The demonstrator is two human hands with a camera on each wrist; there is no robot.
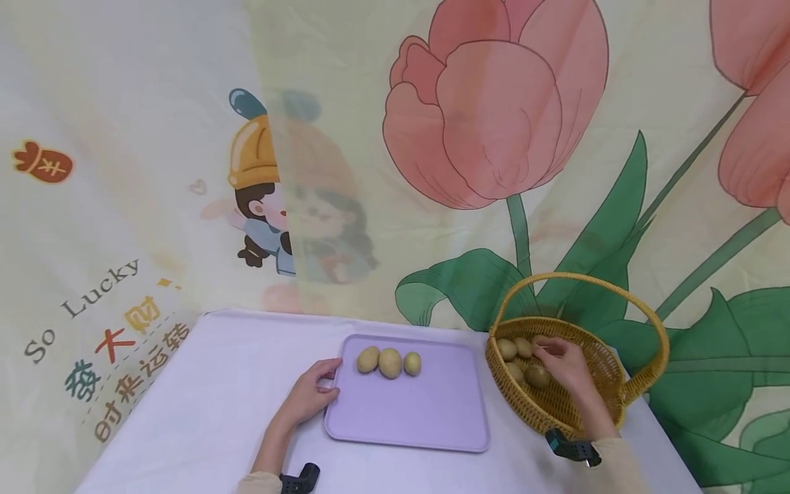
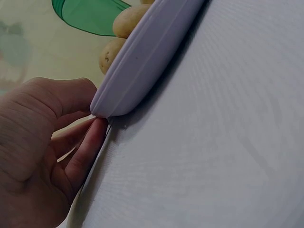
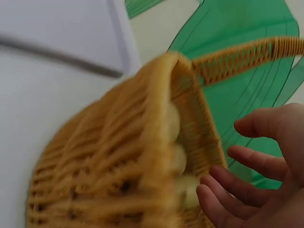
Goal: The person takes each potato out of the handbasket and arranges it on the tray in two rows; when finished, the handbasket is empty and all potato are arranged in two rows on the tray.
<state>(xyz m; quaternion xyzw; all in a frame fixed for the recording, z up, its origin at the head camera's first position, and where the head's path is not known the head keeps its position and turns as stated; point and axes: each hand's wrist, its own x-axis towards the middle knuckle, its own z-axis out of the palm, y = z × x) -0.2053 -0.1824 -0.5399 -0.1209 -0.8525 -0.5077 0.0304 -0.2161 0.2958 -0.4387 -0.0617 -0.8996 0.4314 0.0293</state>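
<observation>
My left hand (image 1: 311, 392) holds the left rim of a lilac tray (image 1: 407, 418), its thumb and fingertips at the edge. In the left wrist view the tray's rim (image 2: 137, 71) meets those fingertips. Three potatoes (image 1: 390, 363) sit in a row near the tray's far left corner. My right hand (image 1: 566, 367) reaches over a wicker basket (image 1: 515, 405) holding several potatoes (image 1: 507, 349). Seen from the right wrist, this hand (image 3: 256, 175) has its thumb and fingers apart with nothing between them. Its lower fingertips are close to a pale potato (image 3: 188, 191), partly hidden by the basket's rim.
The basket's tall arched handle (image 1: 580, 277) rises over its opening. It stands right of the tray on a white tablecloth (image 1: 222, 384). Behind the table hangs a printed cloth (image 1: 345, 41) with tulips and a cartoon figure. Black straps (image 1: 572, 449) circle both wrists.
</observation>
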